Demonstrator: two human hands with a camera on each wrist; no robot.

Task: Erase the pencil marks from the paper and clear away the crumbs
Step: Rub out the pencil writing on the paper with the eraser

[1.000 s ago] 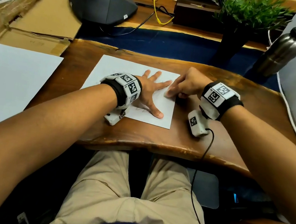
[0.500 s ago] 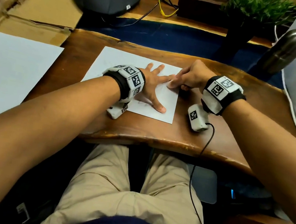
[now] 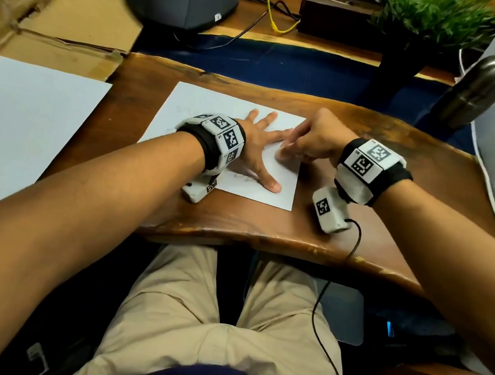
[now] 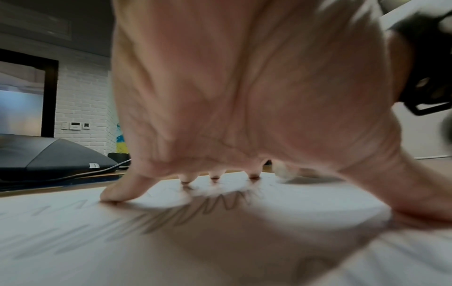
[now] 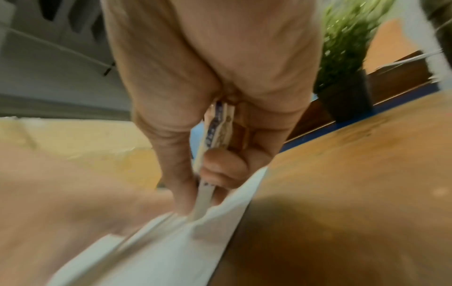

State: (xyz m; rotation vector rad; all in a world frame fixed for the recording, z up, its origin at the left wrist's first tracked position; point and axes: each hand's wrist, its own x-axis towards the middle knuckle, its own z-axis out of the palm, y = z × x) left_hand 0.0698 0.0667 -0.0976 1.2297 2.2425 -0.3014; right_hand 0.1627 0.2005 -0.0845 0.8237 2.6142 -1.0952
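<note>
head view: the paper [image 3: 207,106] lies flat on the counter [image 3: 373,162], near its front edge. my left hand [image 3: 257,148] is spread flat on it, fingers [image 3: 267,117] straight and fanned toward 12 o'clock, thumb out toward 4. my right hand [image 3: 315,139] sits at 3 o'clock of the left, curled, its tips down on the sheet near the right edge. a second sheet [image 3: 22,125] lies well apart at 9 o'clock, a bottle [image 3: 479,84] at 2.

left wrist view: my palm arches over the paper [image 4: 293,195] with the fingertips [image 4: 115,195] planted on it. zigzag pencil marks [image 4: 195,211] run under the palm, so much is not yet rubbed out.

right wrist view: blurred, but my thumb and fingers [image 5: 220,168] pinch an eraser [image 5: 215,135], its white end pressed into the paper [image 5: 171,241] close to the edge.

the sheet is thin and light, and i judge it will buckle or tear under hard strokes, so i pin it near the rubbing spot. the eraser is small and a bit soft; i hold it low on its sleeve.
</note>
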